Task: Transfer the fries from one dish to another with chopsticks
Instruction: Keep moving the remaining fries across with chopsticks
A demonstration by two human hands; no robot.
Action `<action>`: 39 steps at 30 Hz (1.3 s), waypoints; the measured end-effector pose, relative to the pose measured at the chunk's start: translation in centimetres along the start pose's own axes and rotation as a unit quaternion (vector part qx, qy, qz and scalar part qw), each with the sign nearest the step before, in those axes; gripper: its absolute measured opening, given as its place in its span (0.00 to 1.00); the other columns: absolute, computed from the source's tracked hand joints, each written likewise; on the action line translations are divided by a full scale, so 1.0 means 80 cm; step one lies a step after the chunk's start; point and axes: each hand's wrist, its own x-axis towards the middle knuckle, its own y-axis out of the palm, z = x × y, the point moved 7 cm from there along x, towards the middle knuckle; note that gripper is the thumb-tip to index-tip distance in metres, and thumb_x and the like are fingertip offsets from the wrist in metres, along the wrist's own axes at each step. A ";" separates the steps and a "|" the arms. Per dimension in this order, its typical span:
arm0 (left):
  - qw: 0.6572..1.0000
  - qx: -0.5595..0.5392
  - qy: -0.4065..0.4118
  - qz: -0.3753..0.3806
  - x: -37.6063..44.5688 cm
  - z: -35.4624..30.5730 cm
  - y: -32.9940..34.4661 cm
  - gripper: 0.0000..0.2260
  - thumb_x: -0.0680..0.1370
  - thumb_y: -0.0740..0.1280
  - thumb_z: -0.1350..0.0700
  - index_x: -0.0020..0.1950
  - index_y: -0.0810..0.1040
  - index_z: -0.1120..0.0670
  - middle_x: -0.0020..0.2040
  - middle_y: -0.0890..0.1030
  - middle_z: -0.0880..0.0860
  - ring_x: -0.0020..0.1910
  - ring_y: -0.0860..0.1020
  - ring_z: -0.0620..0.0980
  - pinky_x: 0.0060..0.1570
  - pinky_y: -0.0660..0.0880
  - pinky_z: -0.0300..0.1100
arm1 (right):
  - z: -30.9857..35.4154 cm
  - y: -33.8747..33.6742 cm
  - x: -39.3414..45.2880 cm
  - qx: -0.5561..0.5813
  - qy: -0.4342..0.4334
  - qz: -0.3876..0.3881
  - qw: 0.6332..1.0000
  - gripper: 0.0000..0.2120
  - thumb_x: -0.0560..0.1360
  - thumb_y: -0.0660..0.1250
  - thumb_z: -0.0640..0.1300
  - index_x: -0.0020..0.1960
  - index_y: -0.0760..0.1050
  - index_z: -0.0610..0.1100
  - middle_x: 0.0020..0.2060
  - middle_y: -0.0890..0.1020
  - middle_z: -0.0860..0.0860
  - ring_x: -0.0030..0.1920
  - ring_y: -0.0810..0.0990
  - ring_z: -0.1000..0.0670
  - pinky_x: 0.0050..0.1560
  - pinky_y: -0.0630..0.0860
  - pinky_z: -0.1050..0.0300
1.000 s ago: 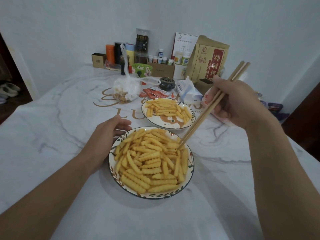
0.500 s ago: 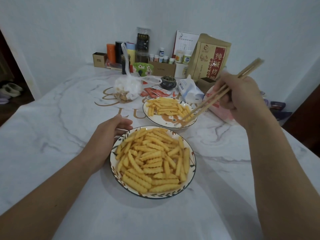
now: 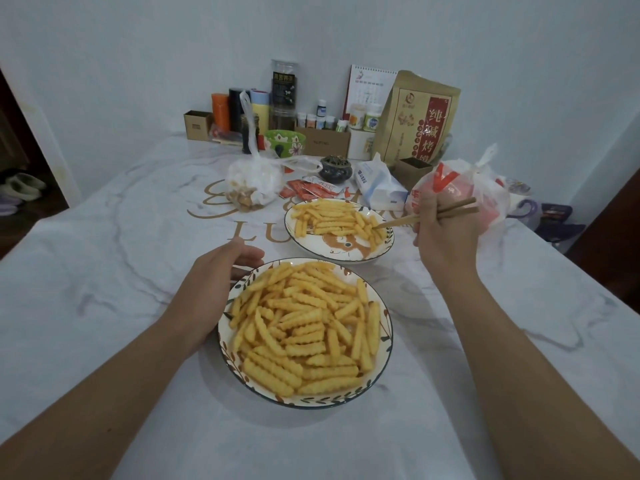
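The right hand [image 3: 446,233], at the right of the frame, is clenched around the chopsticks [image 3: 429,216], and their tips now rest among the fries at the right edge of the far dish [image 3: 341,254], just above centre. A second ago those tips were dipped into the near dish [image 3: 304,398] in the lower middle; half a second ago they had reached the far dish's rim. So the hand has swung up and away across the gap — one carry looks complete, or close to it. Whether a fry is still pinched between the tips I cannot tell; they are buried in the pile.

The left hand [image 3: 214,285] has not moved: it lies against the left rim of the near dish, fingers curled loosely round the edge, steadying it rather than gripping.

Most fries [image 3: 304,327] still sit heaped in the near dish, with a smaller pile [image 3: 332,220] in the far one — so the job seems far from done.
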 end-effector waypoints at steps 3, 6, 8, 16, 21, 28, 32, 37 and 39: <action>1.000 -0.002 0.002 -0.004 0.001 0.000 0.001 0.20 0.85 0.57 0.43 0.50 0.87 0.49 0.50 0.88 0.47 0.56 0.84 0.54 0.65 0.77 0.56 | -0.001 0.007 0.000 -0.004 -0.003 0.008 1.000 0.24 0.84 0.57 0.55 0.39 0.77 0.40 0.32 0.80 0.42 0.34 0.80 0.39 0.37 0.79 0.37; 1.000 -0.005 0.002 -0.004 0.000 -0.001 0.001 0.20 0.86 0.57 0.45 0.51 0.87 0.50 0.51 0.88 0.48 0.55 0.84 0.54 0.62 0.78 0.55 | -0.006 0.004 0.000 0.022 0.021 -0.003 1.000 0.24 0.85 0.56 0.56 0.37 0.76 0.45 0.30 0.79 0.47 0.30 0.79 0.46 0.33 0.78 0.46; 1.000 -0.008 -0.002 -0.002 0.000 0.000 0.001 0.20 0.85 0.57 0.45 0.51 0.87 0.50 0.51 0.88 0.48 0.55 0.84 0.54 0.61 0.79 0.55 | -0.011 -0.007 -0.001 0.056 0.059 -0.044 0.996 0.24 0.85 0.56 0.56 0.38 0.77 0.44 0.30 0.79 0.48 0.29 0.78 0.51 0.33 0.75 0.54; 1.000 -0.008 -0.002 0.000 0.000 0.000 0.000 0.20 0.85 0.57 0.44 0.51 0.87 0.50 0.52 0.88 0.48 0.56 0.84 0.54 0.61 0.79 0.55 | -0.016 -0.046 0.004 0.227 0.161 -0.118 0.953 0.29 0.86 0.54 0.56 0.37 0.78 0.39 0.23 0.76 0.50 0.22 0.73 0.53 0.25 0.70 0.63; 1.000 -0.005 0.000 0.005 -0.003 -0.001 0.001 0.20 0.85 0.57 0.43 0.51 0.87 0.49 0.52 0.88 0.48 0.56 0.84 0.54 0.60 0.79 0.55 | -0.002 -0.046 0.004 0.195 0.106 -0.028 0.975 0.26 0.86 0.55 0.52 0.36 0.80 0.42 0.24 0.78 0.50 0.24 0.73 0.53 0.27 0.71 0.62; 1.000 -0.013 -0.008 0.009 -0.005 -0.003 0.001 0.21 0.74 0.59 0.38 0.47 0.88 0.47 0.51 0.88 0.47 0.55 0.84 0.53 0.60 0.79 0.55 | 0.009 -0.044 -0.001 0.118 0.071 -0.055 0.989 0.22 0.83 0.62 0.47 0.31 0.75 0.46 0.22 0.75 0.56 0.25 0.72 0.59 0.28 0.69 0.65; 1.000 -0.015 -0.007 0.008 -0.005 -0.003 0.001 0.21 0.74 0.59 0.38 0.47 0.88 0.47 0.52 0.88 0.48 0.56 0.84 0.53 0.60 0.78 0.54 | 0.014 -0.025 -0.013 0.119 0.081 -0.069 0.987 0.21 0.84 0.62 0.53 0.38 0.78 0.41 0.28 0.78 0.46 0.24 0.76 0.53 0.24 0.71 0.63; 1.000 -0.015 -0.007 0.005 -0.004 -0.001 0.001 0.20 0.74 0.59 0.39 0.45 0.88 0.47 0.52 0.88 0.48 0.54 0.84 0.53 0.58 0.79 0.54 | 0.009 -0.013 -0.020 0.116 0.112 -0.086 0.983 0.23 0.84 0.61 0.55 0.41 0.78 0.39 0.33 0.81 0.41 0.26 0.79 0.48 0.23 0.72 0.61; 1.000 -0.015 -0.005 0.005 -0.003 -0.001 0.002 0.20 0.78 0.59 0.40 0.47 0.88 0.48 0.52 0.88 0.49 0.54 0.84 0.54 0.57 0.79 0.53 | 0.012 -0.016 -0.022 0.104 0.107 -0.102 0.984 0.22 0.84 0.60 0.55 0.39 0.78 0.41 0.31 0.81 0.43 0.25 0.79 0.49 0.23 0.72 0.62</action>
